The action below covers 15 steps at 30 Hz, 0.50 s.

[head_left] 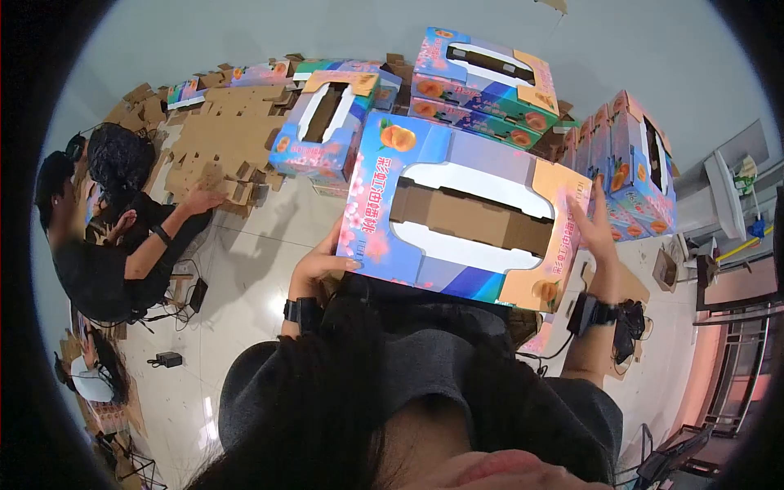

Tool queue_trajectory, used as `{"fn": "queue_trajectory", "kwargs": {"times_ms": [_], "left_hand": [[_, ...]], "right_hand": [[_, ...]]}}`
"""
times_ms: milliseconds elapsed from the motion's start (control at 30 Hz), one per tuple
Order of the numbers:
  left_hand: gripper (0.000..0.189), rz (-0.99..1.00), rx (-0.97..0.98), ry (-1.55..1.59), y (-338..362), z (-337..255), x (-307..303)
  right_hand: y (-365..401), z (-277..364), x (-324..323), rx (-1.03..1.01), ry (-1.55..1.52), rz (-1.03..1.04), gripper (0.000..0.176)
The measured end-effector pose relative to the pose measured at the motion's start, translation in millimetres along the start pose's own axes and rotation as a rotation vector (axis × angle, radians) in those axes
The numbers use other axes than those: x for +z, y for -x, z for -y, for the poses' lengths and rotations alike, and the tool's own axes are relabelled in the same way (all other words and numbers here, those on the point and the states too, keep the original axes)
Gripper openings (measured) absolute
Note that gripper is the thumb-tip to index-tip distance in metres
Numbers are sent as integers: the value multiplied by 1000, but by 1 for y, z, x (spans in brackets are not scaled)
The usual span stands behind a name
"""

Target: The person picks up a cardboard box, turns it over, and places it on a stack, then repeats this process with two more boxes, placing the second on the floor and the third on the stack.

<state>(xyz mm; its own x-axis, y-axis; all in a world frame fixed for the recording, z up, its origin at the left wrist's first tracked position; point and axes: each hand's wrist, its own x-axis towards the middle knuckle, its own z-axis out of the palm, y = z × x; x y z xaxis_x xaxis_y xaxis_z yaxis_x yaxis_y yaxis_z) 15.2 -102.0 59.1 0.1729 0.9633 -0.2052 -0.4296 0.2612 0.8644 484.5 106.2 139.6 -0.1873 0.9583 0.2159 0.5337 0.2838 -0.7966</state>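
Between my two hands is a colorful printed cardboard fruit box, with pictures of orange fruit, pink blossoms and a large cut-out in its top showing the brown inside. My left hand grips its left end, thumb on the near corner and the other fingers partly hidden. On the opposite end my right hand presses, fingers along the edge. Just beyond stands a stack of matching boxes. Another such box is to the left, and a row of them stands at the right.
Flat brown cardboard lies by the wall at the back left. A co-worker in dark clothes sits at the left, one hand reaching to the cardboard. A black power adapter and cables lie on the tiled floor.
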Motion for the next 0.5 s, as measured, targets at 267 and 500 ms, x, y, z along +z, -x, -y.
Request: {"fn": "queue_trajectory", "kwargs": {"times_ms": [267,500], "left_hand": [[102,-44,-22,-40,-1,-4,3],[90,-39,-6,-46,-10,15,-17]], "right_hand": [[88,-28,14,512,-476,205,56],[120,-25,33,598,-959,156,43]]}}
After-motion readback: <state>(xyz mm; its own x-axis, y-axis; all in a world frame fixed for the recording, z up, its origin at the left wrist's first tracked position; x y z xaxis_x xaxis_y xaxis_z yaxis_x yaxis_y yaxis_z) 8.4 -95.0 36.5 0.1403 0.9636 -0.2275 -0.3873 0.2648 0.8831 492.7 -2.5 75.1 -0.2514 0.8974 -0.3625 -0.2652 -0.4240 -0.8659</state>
